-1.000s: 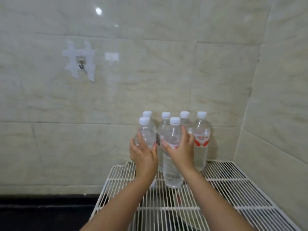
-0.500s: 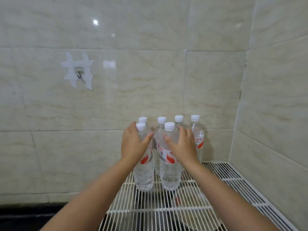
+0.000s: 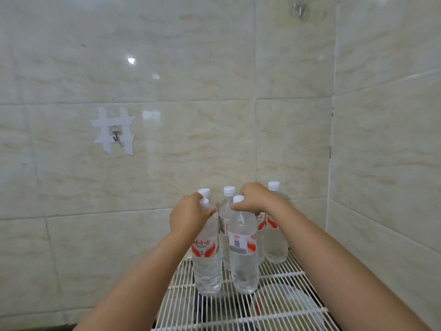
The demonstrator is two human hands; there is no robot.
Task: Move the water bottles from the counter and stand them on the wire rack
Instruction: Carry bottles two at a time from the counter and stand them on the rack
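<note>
Several clear water bottles with white caps and red-white labels stand upright on the white wire rack (image 3: 281, 314) in the wall corner. My left hand (image 3: 188, 215) wraps the neck of the front left bottle (image 3: 207, 263), covering most of its cap. My right hand (image 3: 257, 199) rests over the neck of the front right bottle (image 3: 244, 259), fingertips by its cap. Both front bottles stand on the rack wires. Behind them are more bottles, one in the middle (image 3: 226, 206) and one at the far right (image 3: 276, 244), partly hidden by my right wrist.
Beige tiled walls close in behind and on the right. A small metal hook (image 3: 116, 136) taped to the wall sits upper left. Under the rack a round pale dish (image 3: 288, 304) shows through the wires. Rack wire in front of the bottles is bare.
The view has tilted up, so the bottles sit lower in frame. Both hands slid from the bottle bodies up to the necks and caps. The two front bottles stay on the rack.
</note>
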